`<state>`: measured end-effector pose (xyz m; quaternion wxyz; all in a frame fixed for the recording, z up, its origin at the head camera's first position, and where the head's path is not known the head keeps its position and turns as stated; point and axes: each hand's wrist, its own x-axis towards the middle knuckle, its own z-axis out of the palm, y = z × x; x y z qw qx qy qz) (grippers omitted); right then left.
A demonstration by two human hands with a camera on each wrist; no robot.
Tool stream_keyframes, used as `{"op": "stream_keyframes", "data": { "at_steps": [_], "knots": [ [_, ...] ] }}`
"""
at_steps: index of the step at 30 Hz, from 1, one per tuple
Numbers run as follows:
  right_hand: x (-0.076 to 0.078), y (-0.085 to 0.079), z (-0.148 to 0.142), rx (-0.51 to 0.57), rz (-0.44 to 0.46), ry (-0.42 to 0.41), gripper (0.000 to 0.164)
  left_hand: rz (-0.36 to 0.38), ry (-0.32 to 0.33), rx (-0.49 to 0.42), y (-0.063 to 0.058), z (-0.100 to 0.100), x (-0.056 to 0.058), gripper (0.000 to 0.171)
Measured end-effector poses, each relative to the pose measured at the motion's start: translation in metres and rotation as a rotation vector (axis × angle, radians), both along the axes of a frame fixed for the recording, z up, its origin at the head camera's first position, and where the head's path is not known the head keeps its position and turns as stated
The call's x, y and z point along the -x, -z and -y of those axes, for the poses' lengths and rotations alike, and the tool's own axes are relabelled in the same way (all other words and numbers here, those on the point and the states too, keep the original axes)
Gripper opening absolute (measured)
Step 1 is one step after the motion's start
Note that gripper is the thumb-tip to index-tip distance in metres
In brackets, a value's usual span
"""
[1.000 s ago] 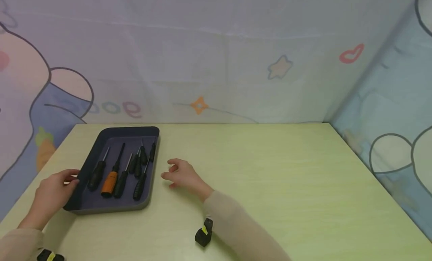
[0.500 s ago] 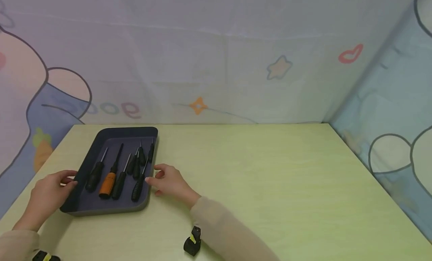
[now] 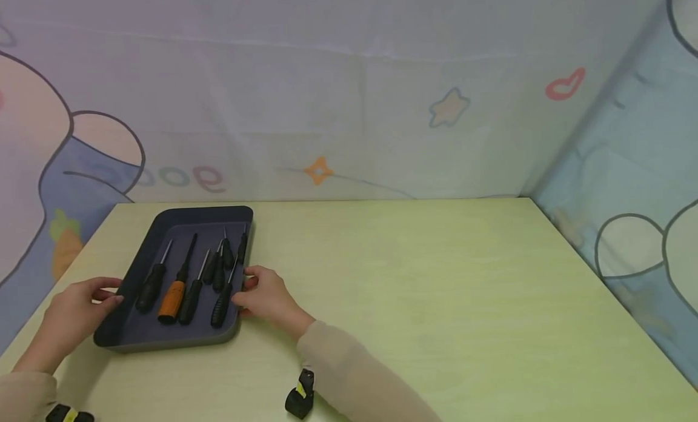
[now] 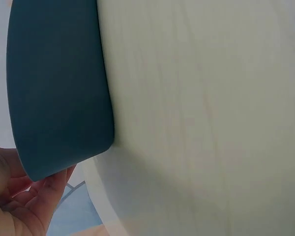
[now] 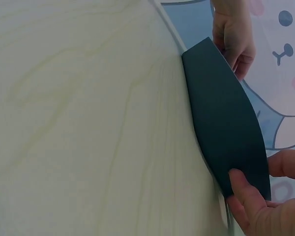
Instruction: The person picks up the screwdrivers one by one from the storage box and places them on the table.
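A dark grey, shallow rectangular tray [image 3: 147,336] lies at the left of the table in the head view. My left hand [image 3: 73,313] holds its left side, with thumb and fingers at the rim. On the opposite side, my right hand [image 3: 269,298] grips the right wall between thumb and fingers. Inside the tray lie an orange-handled screwdriver [image 3: 172,301] and several black-handled ones, among them a thick screwdriver [image 3: 150,291] at the left and a ribbed screwdriver [image 3: 221,308] at the right. Both wrist views show the tray's outer wall [image 4: 59,88] but not its contents.
The pale wood-grain table [image 3: 436,301] stretches right of the tray. A cartoon-printed cloth [image 3: 371,107] hangs behind it, and another printed panel [image 3: 638,161] stands along the right edge. A black strap device [image 3: 300,395] sits at my right sleeve.
My right hand has moved left from beside the tray and taken hold of its right wall. The left hand stays at the left side. The whole view has shifted slightly.
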<state>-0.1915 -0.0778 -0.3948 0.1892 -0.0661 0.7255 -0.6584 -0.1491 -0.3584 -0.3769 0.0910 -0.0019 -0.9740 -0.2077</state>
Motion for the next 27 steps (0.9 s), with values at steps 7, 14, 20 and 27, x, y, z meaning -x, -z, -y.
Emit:
{"op": "stream_keyframes", "data": {
  "at_steps": [7, 14, 20, 27],
  "knots": [
    [0.0, -0.003, 0.002, 0.013, 0.033, 0.026, 0.054, 0.032, 0.004, 0.005, 0.0, 0.002, 0.002, 0.029],
    [0.001, -0.003, 0.001, 0.022, 0.044, 0.027, 0.054, 0.029, 0.019, -0.004, 0.001, 0.001, 0.001, 0.029],
    [0.003, -0.005, -0.002, 0.034, 0.044, 0.023, 0.054, 0.075, 0.039, 0.011, -0.004, 0.0, 0.004, 0.032],
    [0.005, -0.003, -0.012, 0.05, 0.051, -0.014, 0.057, 0.114, 0.069, 0.006, -0.004, -0.003, 0.007, 0.036]
  ]
}}
